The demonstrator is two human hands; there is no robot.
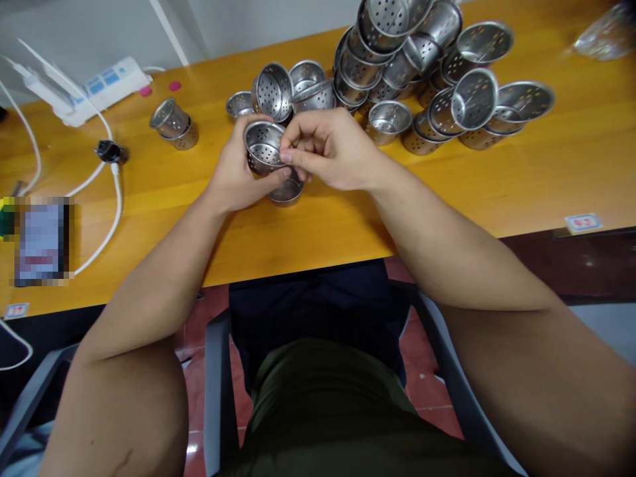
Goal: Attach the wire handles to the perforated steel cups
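Wrapped round the left side of a perforated metal cup [263,142] is my left hand [243,165], thumb along its near side. The cup is tilted so its holed inside faces me. My right hand [328,149] pinches at the cup's right rim, thumb and forefinger together; whether something small sits between them I cannot make out. Just below, another metal cup [287,192] shows partly, its upper part hidden by my hands and the held cup. Behind my hands stand more perforated cups [273,91], some leaning into each other.
Stacked perforated cups [368,59] crowd the back right of the yellow table [338,232]. Two nested cups [171,122] stand at left. A white power strip [106,89], cables, a black plug [110,151] and a pixelated phone [42,238] lie farther left. A clear plastic bag [606,33] lies far right.
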